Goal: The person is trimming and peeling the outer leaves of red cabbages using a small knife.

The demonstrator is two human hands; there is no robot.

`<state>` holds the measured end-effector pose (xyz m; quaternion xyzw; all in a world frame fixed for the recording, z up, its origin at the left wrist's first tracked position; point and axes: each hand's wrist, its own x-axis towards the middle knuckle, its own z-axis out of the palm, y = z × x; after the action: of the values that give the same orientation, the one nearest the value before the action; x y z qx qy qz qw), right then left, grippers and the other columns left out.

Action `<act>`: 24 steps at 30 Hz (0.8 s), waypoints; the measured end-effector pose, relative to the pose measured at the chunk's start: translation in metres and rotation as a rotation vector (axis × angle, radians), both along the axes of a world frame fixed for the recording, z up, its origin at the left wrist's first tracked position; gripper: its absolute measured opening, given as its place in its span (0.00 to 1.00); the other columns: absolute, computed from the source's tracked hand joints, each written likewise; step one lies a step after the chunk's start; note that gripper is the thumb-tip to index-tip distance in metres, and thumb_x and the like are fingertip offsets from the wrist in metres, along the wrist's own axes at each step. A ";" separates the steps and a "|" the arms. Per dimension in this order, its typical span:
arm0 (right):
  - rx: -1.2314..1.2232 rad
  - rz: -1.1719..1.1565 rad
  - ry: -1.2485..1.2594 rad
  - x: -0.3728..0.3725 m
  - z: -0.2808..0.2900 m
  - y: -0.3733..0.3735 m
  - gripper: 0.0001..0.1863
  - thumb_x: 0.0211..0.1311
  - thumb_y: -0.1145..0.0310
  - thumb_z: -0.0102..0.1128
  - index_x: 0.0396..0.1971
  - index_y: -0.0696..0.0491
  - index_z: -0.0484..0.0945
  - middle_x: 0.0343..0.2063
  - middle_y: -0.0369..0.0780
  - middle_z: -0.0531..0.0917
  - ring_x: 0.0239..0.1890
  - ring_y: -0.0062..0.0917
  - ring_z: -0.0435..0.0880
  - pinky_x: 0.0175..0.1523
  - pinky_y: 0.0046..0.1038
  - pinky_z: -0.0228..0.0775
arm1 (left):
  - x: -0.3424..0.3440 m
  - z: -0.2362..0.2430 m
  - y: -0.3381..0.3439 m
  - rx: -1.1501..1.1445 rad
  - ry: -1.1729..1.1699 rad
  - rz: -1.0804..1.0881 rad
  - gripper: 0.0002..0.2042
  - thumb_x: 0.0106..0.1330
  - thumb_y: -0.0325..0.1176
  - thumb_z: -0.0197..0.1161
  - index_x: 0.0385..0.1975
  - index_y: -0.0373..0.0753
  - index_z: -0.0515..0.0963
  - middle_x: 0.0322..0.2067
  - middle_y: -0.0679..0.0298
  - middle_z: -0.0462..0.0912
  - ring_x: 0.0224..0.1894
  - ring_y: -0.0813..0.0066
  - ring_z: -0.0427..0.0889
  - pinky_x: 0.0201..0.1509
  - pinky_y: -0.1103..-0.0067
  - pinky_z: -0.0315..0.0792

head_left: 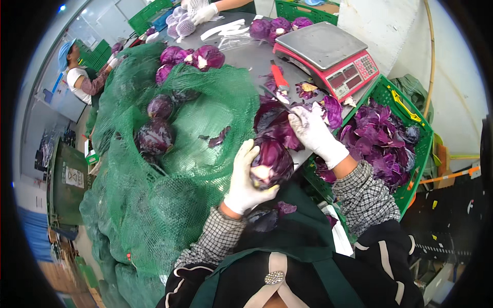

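Red cabbage in the left hand, at the near edge of the bench

I have the left hand (242, 177) cupped around the side of a red cabbage (275, 159), its gloved fingers parted and curved to the round of the head, thumb underneath. The cabbage sits at the near edge of the bench (240, 57), with a pale patch turned toward the wearer's body.

The right hand (314, 131), also in a white glove, is just beyond the cabbage, back upward and fingers bent. A thin dark strip runs out from its fingertips, but my view doesn't show whether they grip it or how far they are closed. Broad purple leaves (269, 115) lie just beside that hand, and farther off I see an orange handle (279, 77) on the bench.

Toward the right edge stands a red weighing scale (321, 46); beside that edge, a green crate (417, 182) carries a heap of loose leaves (377, 138). A green net sack (149, 210) spreads over the left side, whole cabbages (156, 136) showing in its mouth. At the far edge I get a co-worker's gloved hand (205, 14) next to white foam nets (179, 24). Another co-worker (82, 79) in a blue cap stands off to the left.
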<state>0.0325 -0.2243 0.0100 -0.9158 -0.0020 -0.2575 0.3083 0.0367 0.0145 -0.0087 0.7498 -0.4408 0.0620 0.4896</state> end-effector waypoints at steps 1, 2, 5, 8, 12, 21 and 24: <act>0.031 0.024 -0.049 -0.002 -0.019 -0.009 0.10 0.66 0.67 0.50 0.40 0.57 0.74 0.29 0.50 0.80 0.31 0.46 0.79 0.36 0.36 0.72 | -0.003 -0.006 0.006 -0.091 0.093 -0.052 0.48 0.34 0.30 0.76 0.62 0.36 0.59 0.65 0.47 0.54 0.68 0.53 0.56 0.70 0.65 0.54; 0.167 0.048 -0.045 -0.006 -0.015 -0.001 0.10 0.66 0.67 0.51 0.40 0.57 0.74 0.29 0.50 0.80 0.31 0.47 0.79 0.37 0.36 0.72 | -0.008 0.000 0.013 -0.078 0.208 -0.030 0.48 0.34 0.30 0.77 0.62 0.36 0.58 0.66 0.47 0.53 0.68 0.54 0.56 0.69 0.65 0.54; 0.265 0.060 -0.070 -0.022 0.007 0.020 0.10 0.65 0.66 0.51 0.39 0.57 0.74 0.28 0.51 0.80 0.31 0.47 0.80 0.36 0.36 0.72 | -0.024 0.027 0.019 -0.107 0.399 0.003 0.47 0.38 0.31 0.77 0.63 0.36 0.59 0.66 0.48 0.54 0.67 0.56 0.58 0.68 0.67 0.56; 0.237 0.080 -0.104 -0.035 0.024 0.041 0.11 0.65 0.65 0.52 0.39 0.56 0.74 0.27 0.51 0.80 0.30 0.46 0.80 0.35 0.37 0.73 | -0.019 0.038 0.014 0.012 0.328 0.136 0.42 0.45 0.32 0.75 0.62 0.35 0.61 0.64 0.50 0.59 0.65 0.60 0.62 0.66 0.71 0.59; 0.164 -0.157 0.014 -0.047 0.015 0.017 0.12 0.66 0.63 0.51 0.39 0.57 0.76 0.30 0.51 0.80 0.31 0.45 0.81 0.37 0.35 0.74 | 0.000 0.023 0.018 0.176 0.198 0.235 0.32 0.53 0.32 0.70 0.59 0.34 0.66 0.57 0.54 0.69 0.59 0.64 0.69 0.64 0.74 0.62; 0.425 -0.282 -0.085 -0.114 0.023 -0.060 0.29 0.57 0.63 0.66 0.55 0.61 0.69 0.38 0.46 0.80 0.38 0.27 0.82 0.43 0.27 0.74 | -0.003 0.020 0.021 0.126 0.208 0.206 0.24 0.68 0.33 0.55 0.62 0.32 0.63 0.59 0.50 0.66 0.63 0.61 0.64 0.68 0.72 0.56; 0.417 0.095 0.224 -0.086 0.015 0.020 0.30 0.51 0.58 0.71 0.50 0.61 0.72 0.33 0.42 0.79 0.34 0.24 0.78 0.42 0.26 0.71 | -0.008 0.030 0.010 0.215 0.083 0.191 0.22 0.70 0.33 0.52 0.61 0.31 0.64 0.61 0.46 0.64 0.66 0.54 0.61 0.70 0.70 0.52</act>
<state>-0.0538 -0.2045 0.0251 -0.8541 0.0423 -0.1346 0.5007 0.0289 0.0249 0.0213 0.8384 -0.3510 0.0297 0.4159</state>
